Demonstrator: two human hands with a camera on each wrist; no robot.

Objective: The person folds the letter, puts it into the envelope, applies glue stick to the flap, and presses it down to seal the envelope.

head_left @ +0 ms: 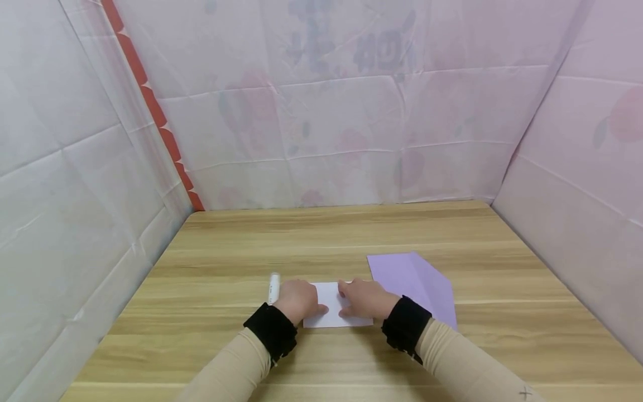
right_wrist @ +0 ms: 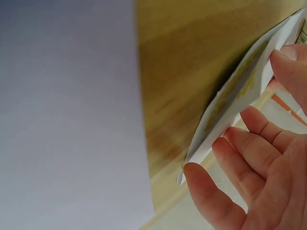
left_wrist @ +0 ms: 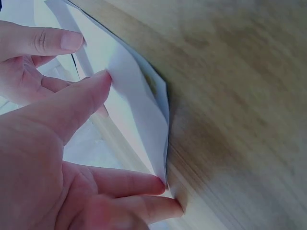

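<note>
Paper position: we see the white paper (head_left: 334, 306) lying on the table (head_left: 321, 240) directly in front of us, close to the near edge, pinned between our two hands.
Long axis: its longer side runs left to right across our view, so each hand takes one short end.
Left hand: our left hand (head_left: 298, 300) sits on the paper's left end; in the left wrist view its fingertips (left_wrist: 156, 184) pinch the folded white paper (left_wrist: 139, 105) at a corner, so it is grasping the sheet.
Right hand: our right hand (head_left: 366, 298) covers the right end; in the right wrist view its fingertips (right_wrist: 201, 175) hold the edge of the white paper (right_wrist: 230, 103), which is lifted a little off the wood.
Nearer hand: we judge both equally near, since both already touch it.
Purple paper: a purple sheet (head_left: 414, 282) with a folded corner lies just beside our right hand, farther right and slightly back; whether it touches the white one we cannot tell.
Pen: a white pen-like stick (head_left: 273, 287) lies just beside our left hand, pointing away from us.
Surface: light wood grain, flat, smooth.
Room: pale pink creased sheeting (head_left: 351, 100) walls the table on three sides, with a red strip (head_left: 150, 106) running down the back left corner.
</note>
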